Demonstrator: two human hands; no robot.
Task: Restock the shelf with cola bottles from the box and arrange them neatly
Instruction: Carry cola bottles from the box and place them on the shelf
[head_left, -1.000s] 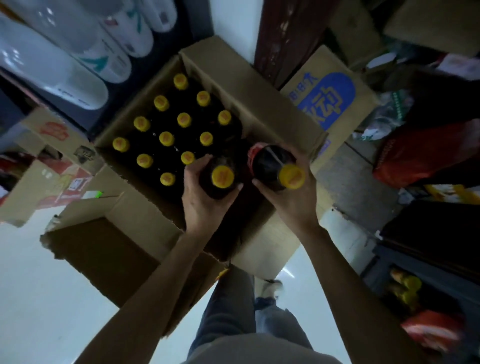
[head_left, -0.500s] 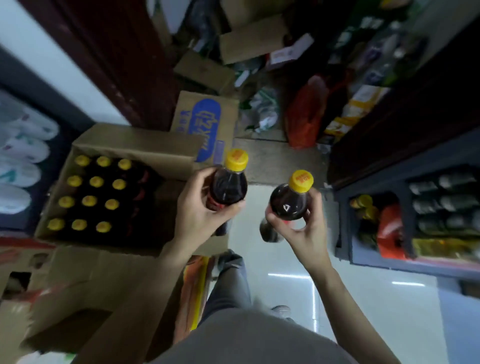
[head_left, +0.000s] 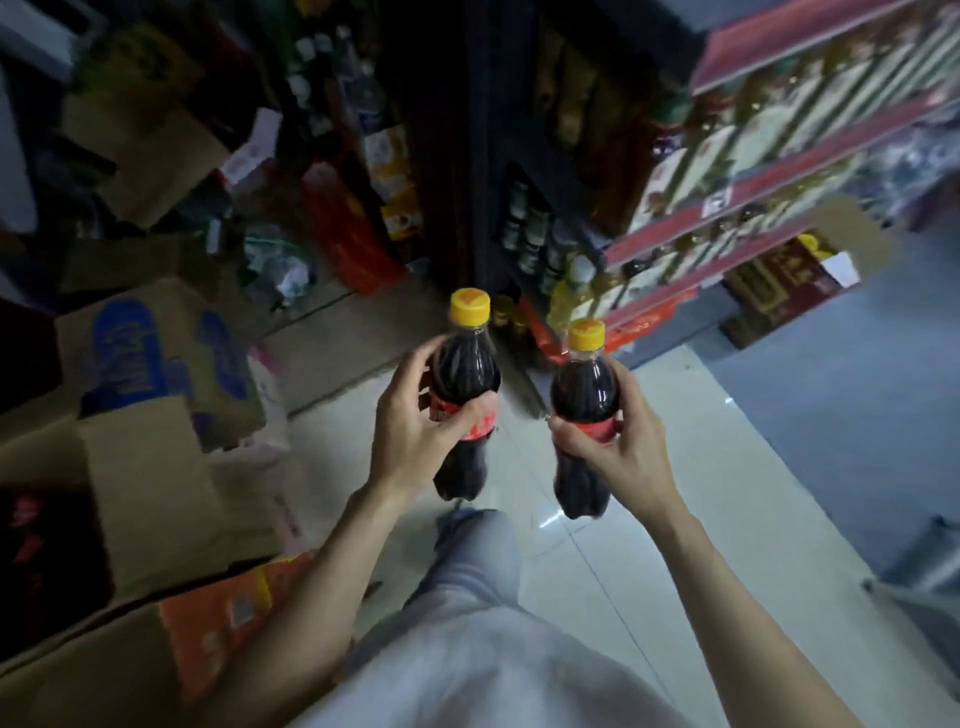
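I hold two dark cola bottles with yellow caps and red labels, upright over the pale tiled floor. My left hand (head_left: 415, 436) grips the left cola bottle (head_left: 465, 364) around its label. My right hand (head_left: 618, 447) grips the right cola bottle (head_left: 584, 387) the same way. The open cardboard box (head_left: 150, 483) they came from lies at the far left edge, only its flap and dark inside showing. The shelf unit (head_left: 727, 218) with red-edged shelves and rows of bottles stands ahead to the right.
Cartons crowd the left: one with blue print (head_left: 156, 353), an orange one (head_left: 223, 618) below it. Bags and boxes pile up behind them. A dark post (head_left: 457, 156) stands ahead. A brown carton (head_left: 795, 275) sits at the shelf's foot. My grey trouser leg (head_left: 478, 561) is below.
My view has swung right, away from the box and toward the shelf unit. Both hands still carry their bottles, now held higher and more upright in front of me.
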